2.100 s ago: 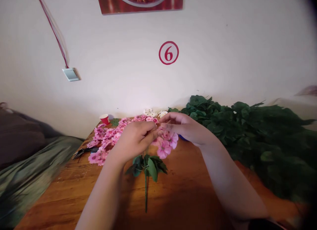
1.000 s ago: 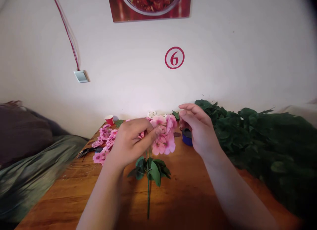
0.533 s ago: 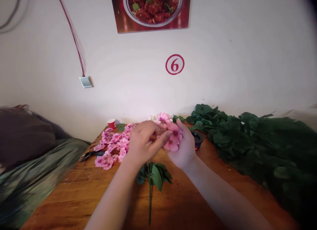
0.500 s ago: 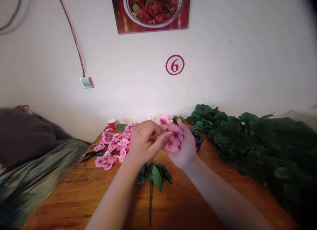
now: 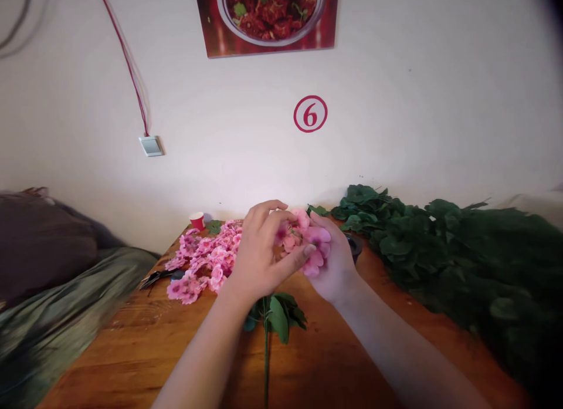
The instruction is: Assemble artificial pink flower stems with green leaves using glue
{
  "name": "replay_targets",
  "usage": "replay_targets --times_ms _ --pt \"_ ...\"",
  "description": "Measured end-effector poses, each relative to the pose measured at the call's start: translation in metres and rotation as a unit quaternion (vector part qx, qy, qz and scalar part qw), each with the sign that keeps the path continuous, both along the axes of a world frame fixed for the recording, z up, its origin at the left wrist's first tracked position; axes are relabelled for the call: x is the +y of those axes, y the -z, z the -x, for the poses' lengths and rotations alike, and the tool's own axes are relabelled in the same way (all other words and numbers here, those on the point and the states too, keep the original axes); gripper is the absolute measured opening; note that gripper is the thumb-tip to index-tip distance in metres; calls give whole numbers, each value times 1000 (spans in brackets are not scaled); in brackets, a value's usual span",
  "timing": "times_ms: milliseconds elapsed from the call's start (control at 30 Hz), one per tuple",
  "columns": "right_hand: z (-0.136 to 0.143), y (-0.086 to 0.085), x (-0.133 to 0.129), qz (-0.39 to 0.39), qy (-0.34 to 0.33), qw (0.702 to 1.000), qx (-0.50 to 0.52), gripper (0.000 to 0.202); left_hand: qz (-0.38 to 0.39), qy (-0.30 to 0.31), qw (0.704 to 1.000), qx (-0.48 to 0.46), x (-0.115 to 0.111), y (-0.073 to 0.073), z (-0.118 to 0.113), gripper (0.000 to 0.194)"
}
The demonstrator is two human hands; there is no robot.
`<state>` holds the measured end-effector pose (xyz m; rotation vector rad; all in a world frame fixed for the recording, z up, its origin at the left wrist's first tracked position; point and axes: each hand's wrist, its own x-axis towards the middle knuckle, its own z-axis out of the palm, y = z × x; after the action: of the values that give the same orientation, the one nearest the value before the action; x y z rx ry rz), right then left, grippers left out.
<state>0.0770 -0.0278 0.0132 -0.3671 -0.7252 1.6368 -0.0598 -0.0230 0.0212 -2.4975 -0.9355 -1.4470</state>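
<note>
An artificial flower sprig with pink blossoms (image 5: 303, 240), green leaves (image 5: 278, 315) and a long green stem (image 5: 265, 374) is held upright over the wooden table (image 5: 334, 362). My left hand (image 5: 259, 256) wraps the blossom head from the left, thumb across its front. From the right, my right hand (image 5: 336, 262) cups the same blossoms, palm against the petals. The stem's top is hidden behind my hands.
A heap of loose pink blossoms (image 5: 204, 259) lies left of my hands, with scissors (image 5: 153, 277) and a small red cup (image 5: 197, 220) beyond. A dark small pot (image 5: 354, 244) sits behind my right hand. Green foliage (image 5: 448, 244) covers the table's right side. Grey-green fabric (image 5: 53, 321) lies at left.
My right hand came back from the dark pot and closed in around the blossom head. My left hand slid up over the petals. The view tilted slightly up.
</note>
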Motion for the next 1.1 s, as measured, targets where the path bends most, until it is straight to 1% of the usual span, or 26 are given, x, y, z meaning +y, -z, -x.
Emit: replay_targets --times_ms 67,200,300,400,500,567,733,867,933,1000,1100 --pt "2 1 0 -4 6 1000 2 33 3 8 1000 2 3 3 -5 34" --pt "7 3 -1 -45 40 998 -12 32 3 26 999 -22 5 8 -12 24" --pt "9 4 0 -80 75 994 -17 33 -5 38 998 -56 6 10 -13 28" --pt "8 4 -2 -84 108 990 -17 34 13 60 994 -89 9 14 -10 36" --pt "8 5 -5 -78 117 990 -24 36 33 73 990 -116 14 17 -7 42" --pt "9 4 -7 -80 118 990 -25 35 27 59 992 -105 15 16 -6 38" --pt "8 4 -9 -96 97 990 -33 27 -4 15 999 -44 11 11 -3 21" --pt "7 2 -9 -86 104 990 -46 32 -39 -6 999 -35 10 9 -2 13" --pt "7 2 -10 -70 112 990 -48 37 -69 -10 997 -33 11 8 -1 17" --pt "7 2 -9 -57 110 991 -50 40 -99 -12 994 -32 12 8 -1 25" --pt "8 4 -9 -50 104 992 -55 43 -124 -23 992 -32 13 8 -1 35"
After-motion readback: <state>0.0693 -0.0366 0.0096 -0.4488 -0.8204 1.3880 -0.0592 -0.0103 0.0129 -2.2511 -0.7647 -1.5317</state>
